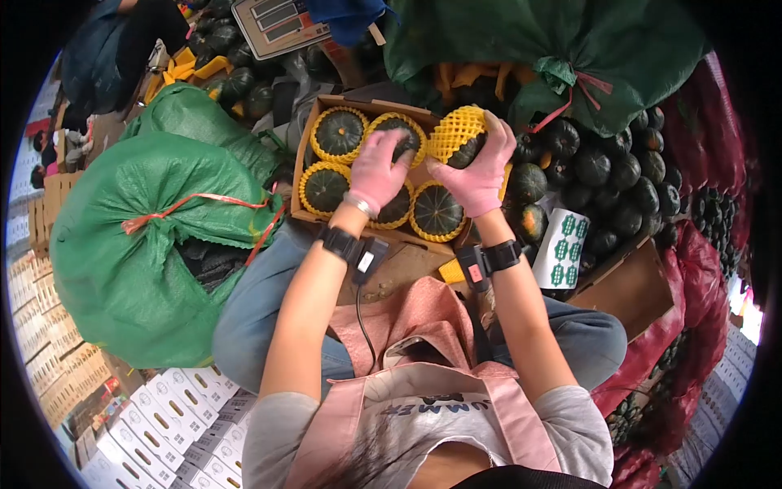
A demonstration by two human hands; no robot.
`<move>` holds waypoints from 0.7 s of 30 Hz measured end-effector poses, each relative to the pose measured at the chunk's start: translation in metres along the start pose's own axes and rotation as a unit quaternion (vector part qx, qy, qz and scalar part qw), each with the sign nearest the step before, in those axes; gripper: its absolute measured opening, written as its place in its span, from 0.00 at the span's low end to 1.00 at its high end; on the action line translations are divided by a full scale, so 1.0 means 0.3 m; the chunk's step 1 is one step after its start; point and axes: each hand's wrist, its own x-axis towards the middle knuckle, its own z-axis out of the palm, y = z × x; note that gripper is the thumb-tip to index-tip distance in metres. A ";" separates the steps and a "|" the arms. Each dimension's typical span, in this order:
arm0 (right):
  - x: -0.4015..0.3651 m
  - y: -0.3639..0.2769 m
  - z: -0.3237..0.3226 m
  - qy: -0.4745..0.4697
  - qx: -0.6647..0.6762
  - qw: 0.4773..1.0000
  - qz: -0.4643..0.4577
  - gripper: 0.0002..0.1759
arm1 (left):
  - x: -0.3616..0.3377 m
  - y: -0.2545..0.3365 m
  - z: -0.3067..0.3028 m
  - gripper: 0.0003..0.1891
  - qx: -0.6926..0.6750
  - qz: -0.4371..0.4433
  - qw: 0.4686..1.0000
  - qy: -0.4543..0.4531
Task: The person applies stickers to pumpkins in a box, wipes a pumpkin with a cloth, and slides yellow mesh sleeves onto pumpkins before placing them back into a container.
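Observation:
My left hand (380, 171), in a pink glove, is over the top-middle pumpkin (405, 142) in an open cardboard box (305, 155), thumb and slightly blurred fingers closed about it. In my right hand (482, 171), also pink-gloved, is a small dark green pumpkin (466, 152) partly covered by a yellow foam net (453, 130). It is tilted above the box's right end. Several pumpkins, such as the top-left pumpkin (338, 133) and the bottom-right pumpkin (437, 211), sit in the box with yellow nets around them. My left hand hides part of the lower-middle one.
A green sack (155, 244) stands left of the box. Loose pumpkins (607, 179) are heaped at right, beside a sticker sheet (560, 248) and another cardboard box (631, 293). A scale (281, 24) and a dark green sack (554, 49) are beyond.

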 end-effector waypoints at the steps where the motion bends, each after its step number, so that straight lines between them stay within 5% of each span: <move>1: 0.000 0.010 0.031 0.051 -0.007 0.999 -0.016 0.55 | 0.032 -0.009 0.023 0.31 0.137 -0.053 0.988 -0.041; 4: -0.028 0.074 0.147 0.113 0.005 0.993 -0.029 0.55 | 0.101 -0.008 0.087 0.35 0.272 -0.039 0.953 -0.130; 6: -0.054 0.106 0.178 0.093 -0.068 0.993 -0.032 0.52 | 0.102 -0.078 0.166 0.34 0.285 -0.002 0.954 -0.093; 10: -0.124 0.190 0.147 -0.051 -0.168 0.977 -0.121 0.46 | 0.084 -0.120 0.145 0.31 0.243 0.005 0.967 -0.076; 16: -0.064 0.121 0.147 -0.244 -0.262 0.933 0.028 0.45 | 0.093 -0.132 0.148 0.32 0.250 -0.028 0.961 -0.112; 21: -0.026 0.113 0.205 -0.322 -0.287 0.893 0.125 0.38 | 0.087 -0.169 0.193 0.31 0.271 0.035 0.959 -0.071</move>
